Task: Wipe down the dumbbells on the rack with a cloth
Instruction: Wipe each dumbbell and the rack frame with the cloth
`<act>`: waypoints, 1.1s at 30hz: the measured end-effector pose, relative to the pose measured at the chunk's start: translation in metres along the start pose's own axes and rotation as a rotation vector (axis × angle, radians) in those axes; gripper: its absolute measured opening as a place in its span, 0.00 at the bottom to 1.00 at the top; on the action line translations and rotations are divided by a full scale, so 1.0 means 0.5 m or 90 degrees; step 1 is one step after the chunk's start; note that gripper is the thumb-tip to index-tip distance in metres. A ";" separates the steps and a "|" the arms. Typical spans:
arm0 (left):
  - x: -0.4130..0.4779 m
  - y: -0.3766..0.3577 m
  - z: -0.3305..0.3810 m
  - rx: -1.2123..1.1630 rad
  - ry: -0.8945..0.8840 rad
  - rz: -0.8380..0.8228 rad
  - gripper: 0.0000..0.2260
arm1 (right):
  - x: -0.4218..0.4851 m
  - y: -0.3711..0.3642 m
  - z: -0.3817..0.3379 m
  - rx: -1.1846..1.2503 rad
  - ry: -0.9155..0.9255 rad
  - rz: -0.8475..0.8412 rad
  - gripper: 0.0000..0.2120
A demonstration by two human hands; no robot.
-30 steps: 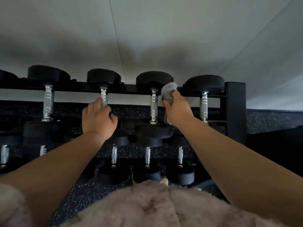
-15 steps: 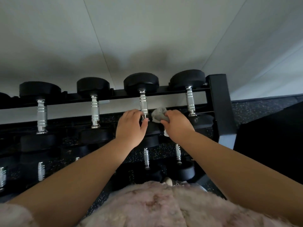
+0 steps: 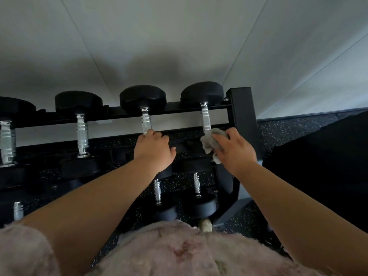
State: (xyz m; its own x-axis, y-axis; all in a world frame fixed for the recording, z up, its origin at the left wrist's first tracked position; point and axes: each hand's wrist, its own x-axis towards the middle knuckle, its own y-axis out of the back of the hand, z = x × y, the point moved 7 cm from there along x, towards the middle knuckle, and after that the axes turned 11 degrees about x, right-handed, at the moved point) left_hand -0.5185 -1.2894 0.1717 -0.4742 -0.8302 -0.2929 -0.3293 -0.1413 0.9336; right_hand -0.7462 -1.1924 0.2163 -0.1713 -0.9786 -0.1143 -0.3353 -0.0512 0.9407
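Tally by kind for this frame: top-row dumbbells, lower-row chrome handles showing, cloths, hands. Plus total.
Top-row dumbbells: 4
Lower-row chrome handles: 3
Cloth: 1
Hands: 2 (left hand, right hand)
Total: 10

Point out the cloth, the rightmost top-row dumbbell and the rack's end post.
cloth [image 3: 208,143], head view, on the bunched grey fabric.
rightmost top-row dumbbell [image 3: 205,118], head view, on its chrome handle.
rack's end post [image 3: 242,114], head view, on its black front face.
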 end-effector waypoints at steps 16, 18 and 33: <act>-0.015 0.018 -0.046 -0.302 0.212 0.067 0.11 | 0.064 -0.072 -0.068 0.034 0.316 -0.054 0.18; -0.020 0.024 -0.052 -0.349 0.244 0.085 0.09 | 0.050 -0.055 -0.021 0.092 0.294 -0.066 0.19; -0.012 0.027 -0.044 -0.225 0.298 0.054 0.10 | 0.068 -0.107 -0.136 -0.070 0.362 -0.078 0.21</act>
State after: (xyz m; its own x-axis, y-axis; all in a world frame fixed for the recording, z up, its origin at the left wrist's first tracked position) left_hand -0.5021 -1.2981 0.1907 -0.0498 -0.9847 -0.1667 0.0234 -0.1680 0.9855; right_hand -0.6710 -1.2366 0.1837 0.3959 -0.9161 -0.0639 -0.2186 -0.1616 0.9623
